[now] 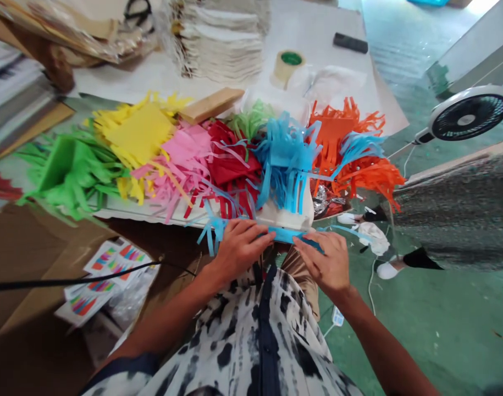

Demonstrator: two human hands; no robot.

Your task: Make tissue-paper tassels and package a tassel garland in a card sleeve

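A strip of blue fringed tissue paper (285, 235) is stretched sideways at the table's front edge, its cut fringes hanging out at the left. My left hand (243, 245) grips it near the left end with the fingers curled over it. At the other end my right hand (325, 261) pinches it between thumb and fingers. Just beyond lies a stack of blue fringed paper (287, 148). Beside it are red (230, 157), pink (189, 146), yellow (139, 132), green (65, 168) and orange fringed paper (333, 129) piles, some overlapping.
Behind the piles are a wooden block (212, 104), a tape roll (290, 63), a white bundle (222, 41) and a dark bar-shaped object (350, 43). A fan (468, 118) stands right. Printed cards (98, 280) lie in a box at lower left. Another person's feet (389, 269) show on the floor.
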